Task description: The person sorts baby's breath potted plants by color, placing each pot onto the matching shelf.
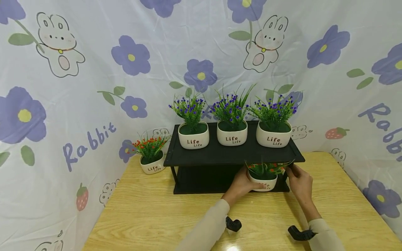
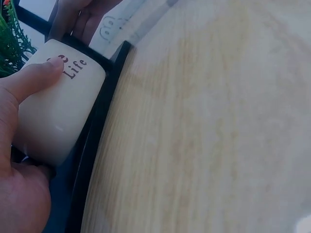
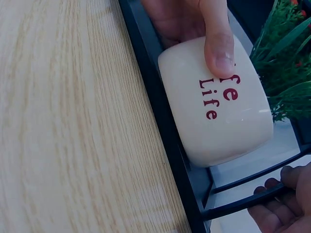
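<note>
My left hand (image 1: 239, 184) grips a white oval pot (image 3: 214, 138) of artificial red-orange flowers at the right end of the lower shelf. Its thumb lies across the red "Life" lettering on the front, and the other fingers go round the pot's left side. The black two-tier rack (image 1: 201, 157) has a thin upright post (image 3: 240, 205) at its right end. Around that post curl the fingers of my right hand (image 1: 300, 183), just beside the pot. The upper shelf partly covers the red-orange flowers (image 1: 267, 168) in the head view.
Three white pots with purple flowers, left (image 1: 193, 140), middle (image 1: 232, 137) and right (image 1: 273, 139), stand on the upper shelf. Another red-flowered pot (image 1: 152, 166) sits on the wooden table (image 1: 141, 212) left of the rack. A rabbit-print cloth (image 1: 169, 45) hangs behind.
</note>
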`<action>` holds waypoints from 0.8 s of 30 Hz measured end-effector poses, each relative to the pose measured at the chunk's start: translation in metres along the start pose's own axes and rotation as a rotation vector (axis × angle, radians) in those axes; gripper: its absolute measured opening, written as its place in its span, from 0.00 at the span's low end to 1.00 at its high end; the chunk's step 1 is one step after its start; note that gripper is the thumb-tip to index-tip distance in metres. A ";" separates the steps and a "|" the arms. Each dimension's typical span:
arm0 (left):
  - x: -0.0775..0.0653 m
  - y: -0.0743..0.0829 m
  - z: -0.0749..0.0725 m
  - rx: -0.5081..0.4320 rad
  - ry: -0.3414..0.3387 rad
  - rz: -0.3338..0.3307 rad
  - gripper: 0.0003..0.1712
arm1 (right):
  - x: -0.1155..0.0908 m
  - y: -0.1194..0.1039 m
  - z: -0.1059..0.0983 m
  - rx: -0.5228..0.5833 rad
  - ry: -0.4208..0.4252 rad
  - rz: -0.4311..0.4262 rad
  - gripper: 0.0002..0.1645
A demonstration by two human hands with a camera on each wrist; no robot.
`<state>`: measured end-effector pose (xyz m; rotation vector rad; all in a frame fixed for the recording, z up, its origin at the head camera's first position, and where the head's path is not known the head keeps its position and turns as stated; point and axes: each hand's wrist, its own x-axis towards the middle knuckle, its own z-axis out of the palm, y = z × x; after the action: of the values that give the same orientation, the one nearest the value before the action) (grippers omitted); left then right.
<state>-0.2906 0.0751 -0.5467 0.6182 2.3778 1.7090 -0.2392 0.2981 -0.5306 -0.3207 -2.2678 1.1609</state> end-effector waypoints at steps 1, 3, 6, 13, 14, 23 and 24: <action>0.002 0.000 -0.001 0.008 0.002 -0.012 0.55 | 0.000 0.000 0.000 0.009 -0.001 0.000 0.18; 0.007 0.000 -0.002 0.025 0.002 -0.023 0.54 | 0.000 0.000 0.001 0.015 0.004 -0.006 0.17; 0.013 0.000 -0.005 0.047 -0.002 -0.027 0.52 | 0.001 0.000 0.001 0.015 0.014 -0.020 0.15; 0.024 0.000 -0.009 -0.020 0.003 -0.029 0.51 | 0.001 0.000 0.002 -0.002 0.017 -0.030 0.15; 0.025 0.001 -0.009 -0.037 0.006 -0.030 0.51 | 0.001 0.000 0.002 -0.001 0.018 -0.034 0.15; 0.034 0.004 -0.012 -0.058 0.035 -0.087 0.52 | 0.001 0.000 0.003 0.005 0.035 -0.045 0.13; 0.035 0.004 -0.012 -0.041 0.037 -0.105 0.51 | 0.001 0.000 0.003 0.008 0.035 -0.043 0.13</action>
<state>-0.3254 0.0797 -0.5352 0.4511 2.3480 1.7352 -0.2425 0.2967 -0.5320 -0.2853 -2.2282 1.1331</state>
